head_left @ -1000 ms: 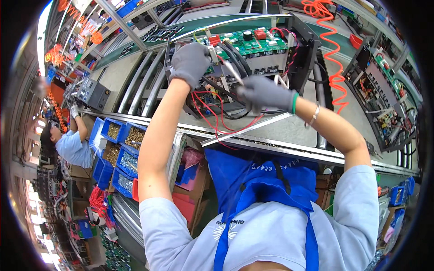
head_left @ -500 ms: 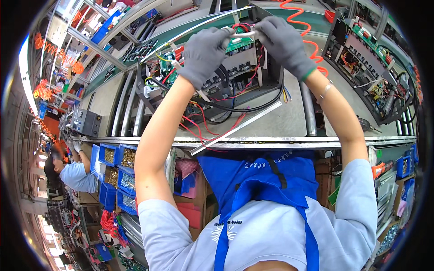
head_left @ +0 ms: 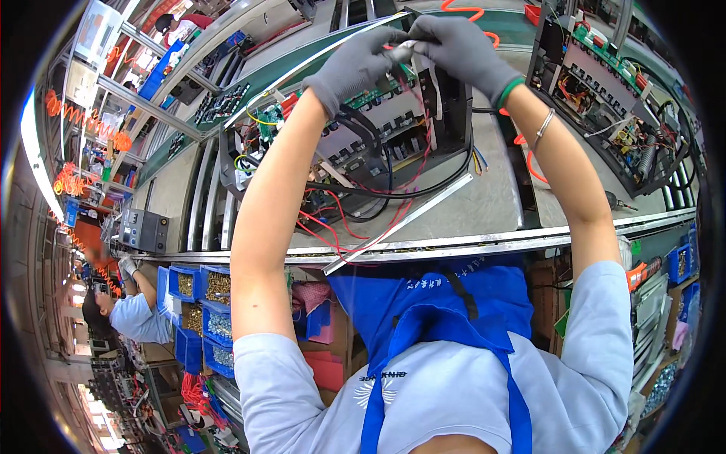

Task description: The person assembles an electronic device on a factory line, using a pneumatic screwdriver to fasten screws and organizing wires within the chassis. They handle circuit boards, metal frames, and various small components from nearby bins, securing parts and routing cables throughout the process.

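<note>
A short pale cable-like piece [head_left: 401,51], too small and blurred to be named more closely, is held above the far edge of the opened electronics chassis [head_left: 397,113]. It is gripped narrowly by the grey-gloved left hand [head_left: 355,66] and by the grey-gloved right hand [head_left: 463,54], whose fingertips are brought close together around it. Within the chassis, a green circuit board [head_left: 369,96] is partly covered by the left hand, and thick black cables [head_left: 366,125] are looped. A slanted metal strip [head_left: 398,225] is laid on the chassis's near side. To its right, a second opened chassis [head_left: 597,102] is placed, well apart.
</note>
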A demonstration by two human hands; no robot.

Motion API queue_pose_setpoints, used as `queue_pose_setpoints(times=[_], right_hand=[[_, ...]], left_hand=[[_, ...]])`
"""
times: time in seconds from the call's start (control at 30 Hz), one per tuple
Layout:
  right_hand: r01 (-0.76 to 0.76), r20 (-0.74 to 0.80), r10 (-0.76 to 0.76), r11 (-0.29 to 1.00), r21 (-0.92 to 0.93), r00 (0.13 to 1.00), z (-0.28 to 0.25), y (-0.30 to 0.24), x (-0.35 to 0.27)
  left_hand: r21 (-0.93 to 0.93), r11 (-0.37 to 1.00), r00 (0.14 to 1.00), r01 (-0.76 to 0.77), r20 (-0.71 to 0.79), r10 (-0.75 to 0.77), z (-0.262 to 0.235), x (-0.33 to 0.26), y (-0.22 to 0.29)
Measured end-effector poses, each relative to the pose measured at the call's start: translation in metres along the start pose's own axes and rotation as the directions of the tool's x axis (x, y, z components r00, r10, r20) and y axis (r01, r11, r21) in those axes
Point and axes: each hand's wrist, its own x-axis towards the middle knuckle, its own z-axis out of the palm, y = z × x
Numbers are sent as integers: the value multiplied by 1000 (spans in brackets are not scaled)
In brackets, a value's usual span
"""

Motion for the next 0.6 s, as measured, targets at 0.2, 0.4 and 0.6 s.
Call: queue_pose_setpoints(times=[0.2, 0.4, 0.6], right_hand=[[-330, 428, 247, 935, 129, 869, -24, 10, 39], [132, 150, -100, 966, -222, 984, -13, -7, -4], [294, -218, -292, 955, -22, 931, 15, -58, -112]], left_hand=[[406, 914, 991, 4, -126, 51, 12, 19, -24], [900, 436, 923, 15, -180, 340, 62, -8, -21], [905, 420, 739, -70, -236, 631, 72, -54, -12]])
